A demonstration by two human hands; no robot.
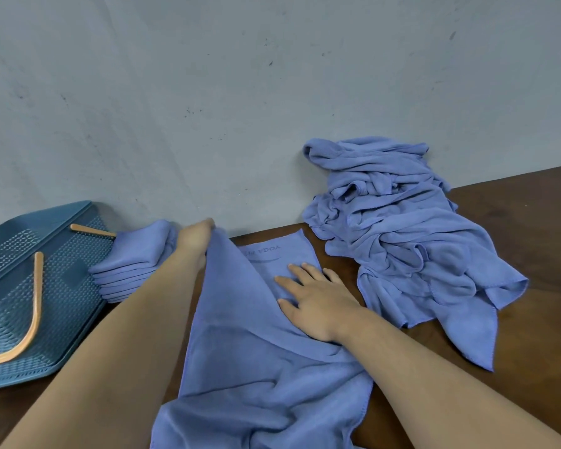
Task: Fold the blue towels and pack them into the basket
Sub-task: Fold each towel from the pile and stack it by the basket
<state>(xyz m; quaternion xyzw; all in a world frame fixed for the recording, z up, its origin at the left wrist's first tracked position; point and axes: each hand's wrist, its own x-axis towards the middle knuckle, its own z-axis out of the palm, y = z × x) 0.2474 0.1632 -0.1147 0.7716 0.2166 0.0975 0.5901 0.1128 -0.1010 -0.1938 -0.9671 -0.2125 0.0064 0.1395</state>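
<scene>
- Head view, centre of the frame: the blue microfibre towel (250, 345) I am folding lies on the dark brown wooden table (515, 228), its near end rumpled at the bottom edge.
- My left hand (195, 236) pinches the towel's left edge and holds it lifted at upper centre, close under the grey wall (208, 92).
- My right hand (318, 296) lies flat on the towel's far, printed part, fingers spread, pinning it down.
- To fold well, I judge I should carry the lifted edge across to meet the right edge. The right palm should anchor the cloth until the edges line up, then slide out and smooth the rumples toward me.
- Left of centre, a stack of folded blue towels (133, 264) sits just beside the teal perforated plastic basket (10, 254) with peach handles, at the left edge; packing looks not yet begun.
- Upper right, a heap of unfolded blue towels (395, 241) waits against the wall.
</scene>
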